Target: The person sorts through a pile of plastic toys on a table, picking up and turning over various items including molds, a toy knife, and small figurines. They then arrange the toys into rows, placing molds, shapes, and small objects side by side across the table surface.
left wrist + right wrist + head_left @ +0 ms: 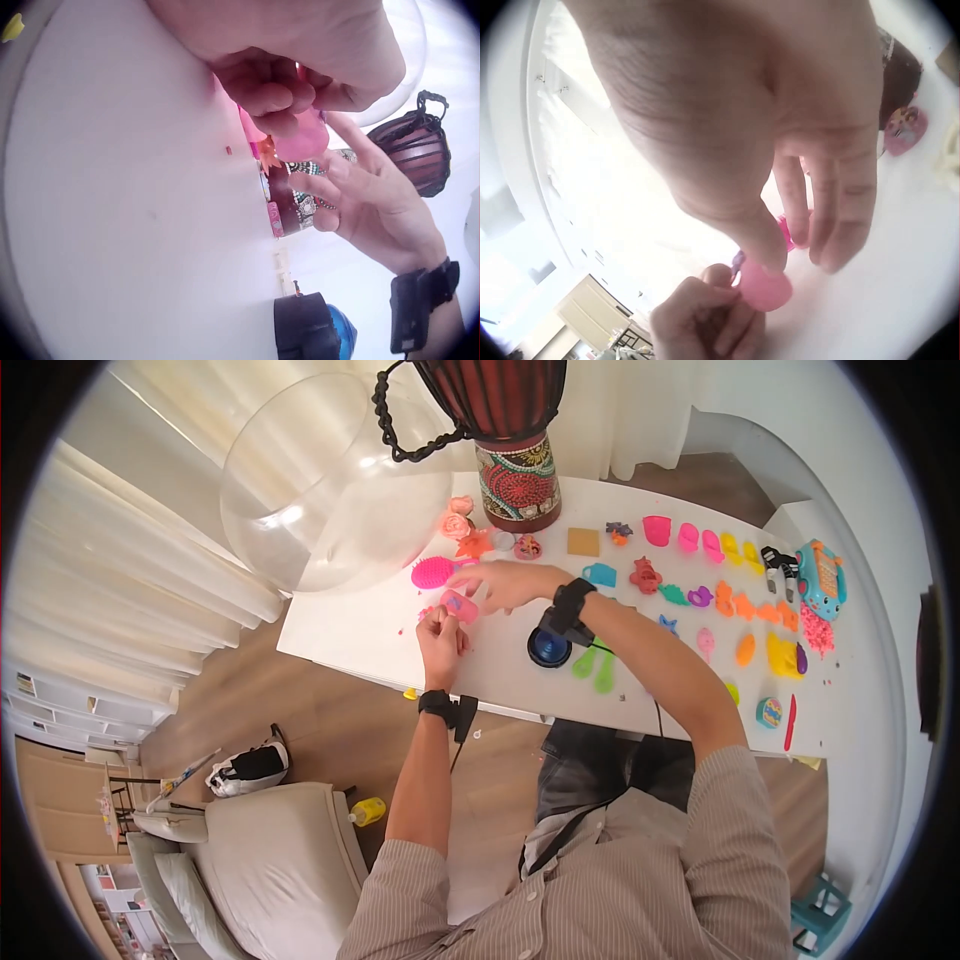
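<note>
My left hand (pixel 440 645) pinches a small rounded pink plastic piece (pixel 460 607) with a bluish-purple mark on it, close over the left part of the white table. In the left wrist view its fingers curl at the piece's edge. My right hand (pixel 512 586) is beside it with fingers spread and relaxed; in the right wrist view the right thumb overlaps the pink piece (pixel 766 291). Just behind lies a pink hairbrush (pixel 433 572), its handle partly hidden by the right hand. Peach flowers (pixel 458 510) and a round picture piece (pixel 528 547) lie further back.
A djembe drum (pixel 520 480) stands at the table's back, with a big clear balloon (pixel 330 480) to its left. A blue-and-black round object (pixel 549 647) and green spoon-like pieces (pixel 603 672) lie near the front. Colourful toys, including a turquoise toy (pixel 822 580), fill the right side.
</note>
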Available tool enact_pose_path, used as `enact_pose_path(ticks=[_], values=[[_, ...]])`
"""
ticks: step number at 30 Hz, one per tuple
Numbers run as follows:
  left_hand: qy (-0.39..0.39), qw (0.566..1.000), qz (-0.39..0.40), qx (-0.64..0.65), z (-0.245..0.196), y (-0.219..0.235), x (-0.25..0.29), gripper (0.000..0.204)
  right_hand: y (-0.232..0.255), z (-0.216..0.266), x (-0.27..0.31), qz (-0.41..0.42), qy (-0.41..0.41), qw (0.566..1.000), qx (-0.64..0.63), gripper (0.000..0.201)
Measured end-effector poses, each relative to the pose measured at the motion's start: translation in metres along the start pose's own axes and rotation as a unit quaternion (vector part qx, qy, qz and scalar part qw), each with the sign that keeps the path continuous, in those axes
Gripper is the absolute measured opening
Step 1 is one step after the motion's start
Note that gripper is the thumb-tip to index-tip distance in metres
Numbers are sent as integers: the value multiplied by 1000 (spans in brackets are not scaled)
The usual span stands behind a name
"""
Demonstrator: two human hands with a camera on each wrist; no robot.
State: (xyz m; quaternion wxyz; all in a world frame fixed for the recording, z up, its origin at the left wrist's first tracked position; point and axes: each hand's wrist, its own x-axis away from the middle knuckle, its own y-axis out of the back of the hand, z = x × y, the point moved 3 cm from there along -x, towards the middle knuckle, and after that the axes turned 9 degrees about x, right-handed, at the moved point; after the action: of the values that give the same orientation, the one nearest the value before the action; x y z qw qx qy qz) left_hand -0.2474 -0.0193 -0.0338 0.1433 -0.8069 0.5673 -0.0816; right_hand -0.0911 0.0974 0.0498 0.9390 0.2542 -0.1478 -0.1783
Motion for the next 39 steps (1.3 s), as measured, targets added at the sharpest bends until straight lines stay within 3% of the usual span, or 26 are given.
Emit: enact_pose_path(ticks=[4,7,10,12,16,18,21,25,27,31,36,39], values=[[-9,1000,13,-23,-1,0,0,24,-15,8,-13,1,27,998,48,67],[-12,1000,17,-21,-3,-5,1,26,-19,-5,-21,-16,61,985,159,71],[-17,1000,19,-6,-4,-6,-2,27,-22,-10,-16,-25,45,974,219,73],[-20,1000,17,1,-5,-7,-3,28,-21,-13,-9,-101,52,969,220,67],[-25,999,-15,-28,-6,-7,-2,25,-16,-22,9,-94,-9,962,255,61],[-17,998,-14,-52,-5,-8,-3,26,-13,-31,22,-141,-36,922,357,58],[-14,998,-42,-43,-6,-7,-3,26,-5,-40,28,-97,-44,927,359,66],[-25,998,-47,-20,-8,-7,-2,24,4,-40,32,-118,-28,925,360,70],[-27,998,-46,-17,-7,-7,-2,25,9,-38,26,-103,106,940,307,65],[-31,998,-50,-24,-11,-9,-2,26,10,-20,23,-52,74,947,308,46],[-37,998,-48,-30,-10,-8,-2,27,22,-30,19,-139,9,931,338,20],[-32,998,-54,-21,-9,-8,-2,26,24,-39,25,-157,-20,926,342,19]])
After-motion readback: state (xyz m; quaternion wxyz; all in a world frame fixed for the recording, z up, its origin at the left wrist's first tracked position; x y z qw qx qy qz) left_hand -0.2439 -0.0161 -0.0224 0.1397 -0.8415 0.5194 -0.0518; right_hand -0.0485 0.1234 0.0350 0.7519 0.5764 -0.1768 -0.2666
